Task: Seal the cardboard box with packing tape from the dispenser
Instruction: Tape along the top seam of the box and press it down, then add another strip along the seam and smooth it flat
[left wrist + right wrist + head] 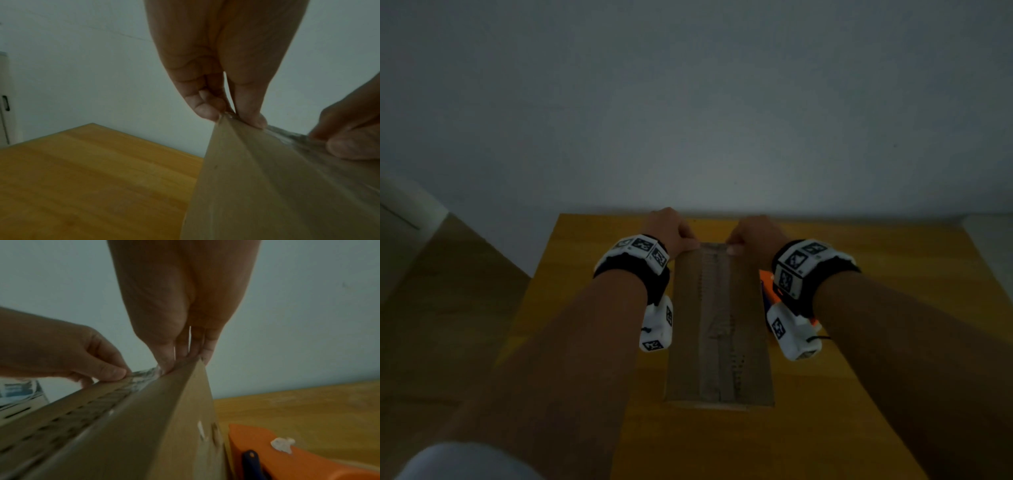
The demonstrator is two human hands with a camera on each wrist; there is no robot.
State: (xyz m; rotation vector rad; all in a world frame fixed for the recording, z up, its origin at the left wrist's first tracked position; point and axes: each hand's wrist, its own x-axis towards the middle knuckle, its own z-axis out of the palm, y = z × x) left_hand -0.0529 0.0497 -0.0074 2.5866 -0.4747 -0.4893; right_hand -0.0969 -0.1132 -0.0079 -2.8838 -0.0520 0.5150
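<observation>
A long cardboard box (pixel 722 325) lies on the yellow wooden table (pixel 859 342), pointing away from me. A strip of clear tape (pixel 717 308) runs along its top seam to the far edge. My left hand (pixel 674 229) pinches the far edge left of the tape, thumb on top and fingers curled over the end (pixel 232 116). My right hand (pixel 753 233) pinches the same edge on the right (pixel 185 358), its thumb on the tape end. The orange tape dispenser (pixel 287 459) lies on the table against the box's right side, held by neither hand.
A plain wall stands close behind the table's far edge. The table's left edge (pixel 544 274) drops to a wooden floor, with a white cabinet (pixel 404 219) further left. A small white scrap (pixel 281 445) sits on the dispenser.
</observation>
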